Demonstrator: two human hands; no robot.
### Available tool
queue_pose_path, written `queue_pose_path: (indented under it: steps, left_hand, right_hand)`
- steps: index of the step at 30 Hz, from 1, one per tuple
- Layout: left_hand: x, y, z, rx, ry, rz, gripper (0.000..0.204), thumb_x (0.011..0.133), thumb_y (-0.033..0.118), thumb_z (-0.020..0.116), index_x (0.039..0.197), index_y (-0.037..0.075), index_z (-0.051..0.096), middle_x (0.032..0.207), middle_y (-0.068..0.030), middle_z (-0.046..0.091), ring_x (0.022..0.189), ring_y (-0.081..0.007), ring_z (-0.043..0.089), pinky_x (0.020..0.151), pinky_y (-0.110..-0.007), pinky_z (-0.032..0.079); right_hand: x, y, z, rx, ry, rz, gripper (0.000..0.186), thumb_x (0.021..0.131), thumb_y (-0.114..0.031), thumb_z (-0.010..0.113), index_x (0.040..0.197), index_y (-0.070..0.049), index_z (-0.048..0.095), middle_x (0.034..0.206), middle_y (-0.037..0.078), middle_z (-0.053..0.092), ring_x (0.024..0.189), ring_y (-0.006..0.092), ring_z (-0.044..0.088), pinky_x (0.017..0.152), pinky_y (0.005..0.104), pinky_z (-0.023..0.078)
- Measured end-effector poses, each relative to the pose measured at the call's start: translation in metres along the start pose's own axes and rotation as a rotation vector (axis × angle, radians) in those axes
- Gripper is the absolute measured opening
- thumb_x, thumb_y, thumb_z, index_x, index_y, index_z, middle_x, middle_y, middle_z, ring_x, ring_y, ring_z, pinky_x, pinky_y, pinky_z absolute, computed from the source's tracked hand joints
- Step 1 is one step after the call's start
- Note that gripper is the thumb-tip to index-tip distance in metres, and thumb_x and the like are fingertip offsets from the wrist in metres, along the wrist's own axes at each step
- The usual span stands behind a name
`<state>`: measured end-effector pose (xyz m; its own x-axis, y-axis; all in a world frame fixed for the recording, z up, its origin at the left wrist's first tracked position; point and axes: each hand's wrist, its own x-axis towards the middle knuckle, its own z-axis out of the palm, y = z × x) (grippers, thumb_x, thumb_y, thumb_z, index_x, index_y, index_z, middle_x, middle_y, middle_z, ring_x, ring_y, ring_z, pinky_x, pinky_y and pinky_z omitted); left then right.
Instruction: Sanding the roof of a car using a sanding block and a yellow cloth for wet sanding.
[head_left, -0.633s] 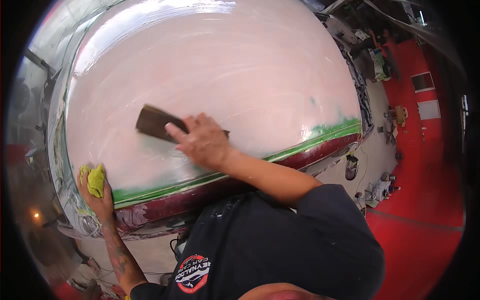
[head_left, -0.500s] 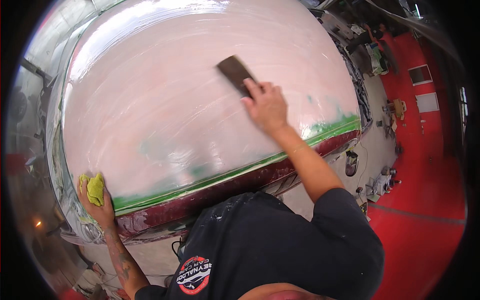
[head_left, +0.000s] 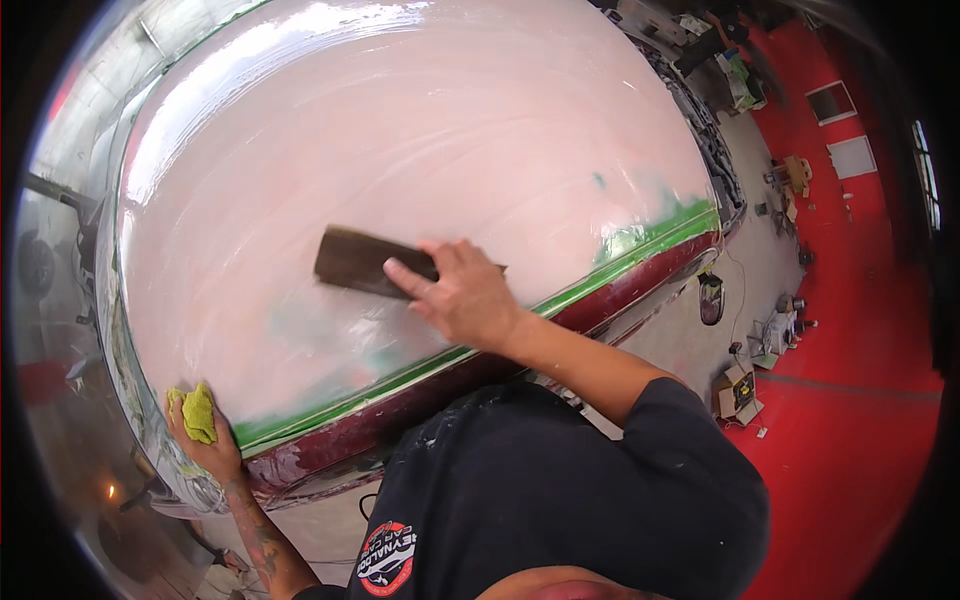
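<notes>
My right hand (head_left: 472, 300) is wrapped round one end of a long dark brown sanding block (head_left: 355, 262). The block lies against a wet, pale pink car panel (head_left: 400, 160), left of the panel's middle and towards me. Water streaks curve over the surface, and green shows through in patches near the close edge. At the panel's near left corner, my left hand (head_left: 212, 455) holds a crumpled yellow-green cloth (head_left: 199, 412), its fingers partly hidden behind it.
Green edging (head_left: 640, 248) runs along the panel's near side, above a dark red car side (head_left: 400, 415) close to my body. Right of the car, boxes and tools (head_left: 740, 390) lie on a grey floor beside a red area (head_left: 850, 420).
My right hand has swept the sanding block left and towards me, turning it nearly level. My left hand keeps the cloth at the same corner. The view has shifted slightly.
</notes>
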<state>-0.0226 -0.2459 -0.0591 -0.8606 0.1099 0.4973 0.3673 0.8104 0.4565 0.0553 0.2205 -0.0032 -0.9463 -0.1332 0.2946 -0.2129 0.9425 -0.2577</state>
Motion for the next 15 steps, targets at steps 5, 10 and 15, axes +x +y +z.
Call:
queue_pose_path:
  steps: [5,10,15]
  left_hand:
    - [-0.003,0.005,-0.004,-0.066,0.007,-0.014,0.054,0.089,0.001,0.067,0.140,-0.003,0.051,0.148,-0.0269,0.045,0.137,-0.0402,0.046,0.115,-0.048,0.036]
    - [0.004,0.009,0.001,-0.061,0.011,-0.009,0.054,0.089,0.001,0.068,0.140,-0.004,0.051,0.148,-0.0269,0.045,0.137,-0.0403,0.047,0.115,-0.047,0.037]
    - [0.002,0.002,-0.003,-0.017,-0.010,0.041,0.055,0.089,0.004,0.069,0.141,-0.004,0.051,0.147,-0.0265,0.047,0.136,-0.0401,0.047,0.115,-0.047,0.036]
  right_hand:
    - [-0.052,0.165,-0.049,-0.472,0.056,0.536,0.050,0.094,-0.033,0.066,0.142,-0.023,0.060,0.124,0.019,0.059,0.103,0.0389,0.057,0.092,0.0468,0.051]
    - [-0.077,0.205,-0.049,-0.530,0.170,0.796,0.047,0.095,-0.033,0.064,0.141,-0.023,0.061,0.128,0.020,0.059,0.105,0.0411,0.057,0.093,0.0493,0.049]
    - [-0.018,0.008,0.006,-0.153,0.079,0.300,0.050,0.092,-0.030,0.070,0.140,-0.022,0.060,0.126,0.019,0.054,0.107,0.0368,0.053,0.094,0.0496,0.046]
